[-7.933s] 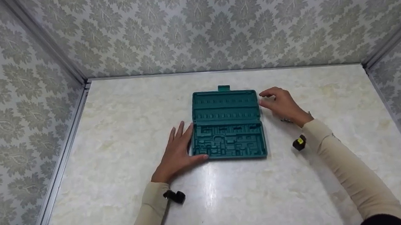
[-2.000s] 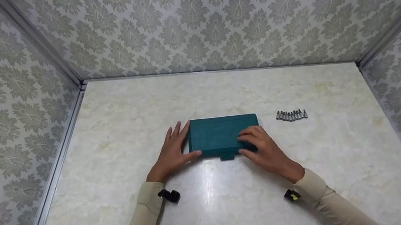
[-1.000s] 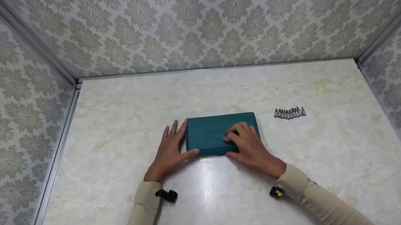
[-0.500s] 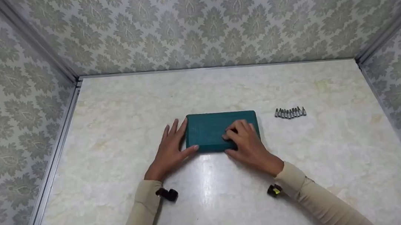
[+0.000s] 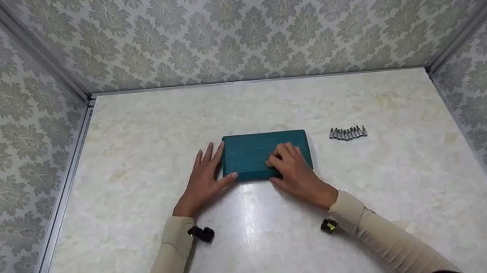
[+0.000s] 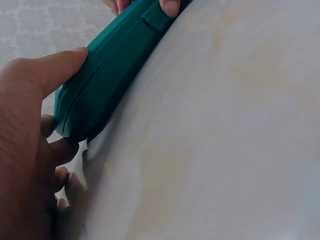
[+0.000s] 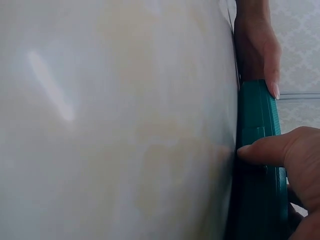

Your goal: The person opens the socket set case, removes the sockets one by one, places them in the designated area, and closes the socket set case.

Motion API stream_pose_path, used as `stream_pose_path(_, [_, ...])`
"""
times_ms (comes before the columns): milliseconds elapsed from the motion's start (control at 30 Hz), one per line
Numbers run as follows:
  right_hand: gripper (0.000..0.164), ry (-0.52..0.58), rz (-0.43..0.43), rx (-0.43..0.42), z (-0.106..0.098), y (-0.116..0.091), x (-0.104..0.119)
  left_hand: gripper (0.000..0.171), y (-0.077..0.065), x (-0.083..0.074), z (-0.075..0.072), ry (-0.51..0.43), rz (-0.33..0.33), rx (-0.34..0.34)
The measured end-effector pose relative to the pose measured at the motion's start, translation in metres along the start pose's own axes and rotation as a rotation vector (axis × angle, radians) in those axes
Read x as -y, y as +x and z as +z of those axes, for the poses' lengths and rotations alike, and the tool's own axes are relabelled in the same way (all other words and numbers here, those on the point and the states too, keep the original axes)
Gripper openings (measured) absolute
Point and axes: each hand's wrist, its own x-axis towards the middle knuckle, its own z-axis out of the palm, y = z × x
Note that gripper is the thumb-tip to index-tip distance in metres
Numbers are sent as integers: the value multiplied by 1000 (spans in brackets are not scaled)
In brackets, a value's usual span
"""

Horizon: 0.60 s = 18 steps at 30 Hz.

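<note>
A green plastic tool case (image 5: 245,154) lies closed on the table, its latch side towards me. My left hand (image 5: 203,182) holds its left end, thumb at the front corner and the other fingers spread along the side. Over the right front part, my right hand (image 5: 298,173) grips the case with bent fingers on the lid. The right wrist view shows that thumb pressing on the front beside the latch (image 7: 253,134). A seam runs along the case side (image 6: 100,85) in the left wrist view. The inside of the case is hidden.
Several small metal bits (image 5: 348,133) stand in a row right of the case. The pale marbled table (image 5: 255,252) has patterned wall panels (image 5: 254,27) behind it and at both sides. A small black camera is strapped to each wrist.
The case stood unfolded 7.9 seconds ago; its lid has since come down. Its latch, sticking out two seconds ago, has been folded in by my right hand, which moved left. My left hand stays.
</note>
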Motion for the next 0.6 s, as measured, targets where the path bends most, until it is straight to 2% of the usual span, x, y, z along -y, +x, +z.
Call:
stream_pose_path(333, [28, 20, -8, 6, 0, 7, 2, 101, 3, 1, -5, -13, -21, 5])
stream_pose_path(500, [25, 15, 14, 35, -4, 1, -2, 100, 6, 0, 0, -5, -15, 13])
stream_pose_path(600, [32, 55, 20, 53, -15, -8, -5, 101, 7, -1, 3, -17, -14, 15])
